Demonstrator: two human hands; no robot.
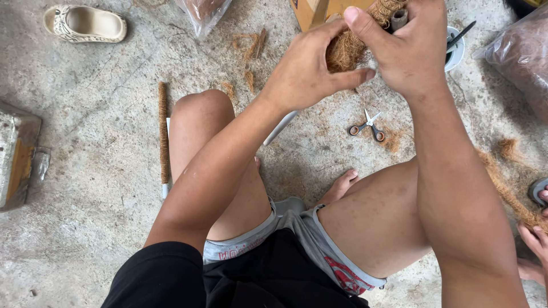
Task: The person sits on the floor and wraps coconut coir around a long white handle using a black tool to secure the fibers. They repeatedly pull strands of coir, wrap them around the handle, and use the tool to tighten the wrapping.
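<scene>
Nearest the camera are the person's bare knees and black shirt, seated low over a concrete floor. Above them both hands meet around a wad of brown coconut fibre, held up in the air near the top of the view. The left hand is curled closed on the wad's near side, thumb pressed across to the right. The right hand is closed over the far side, and also clamps a short grey tube that the fibre seems wrapped onto.

The fibre looks light, springy and loose, likely to shed strands; it probably handles best squeezed firmly around the tube, not plucked at its frayed edge.

Just beyond the hands stands a cardboard box, and to the right a white bowl with a dark tool in it. Small scissors lie on the floor below the hands, within easy reach. A fibre-wrapped stick lies to the left, a sandal well apart. Plastic bags crowd the right edge, where another person's fingers show; the open room is to the left.
</scene>
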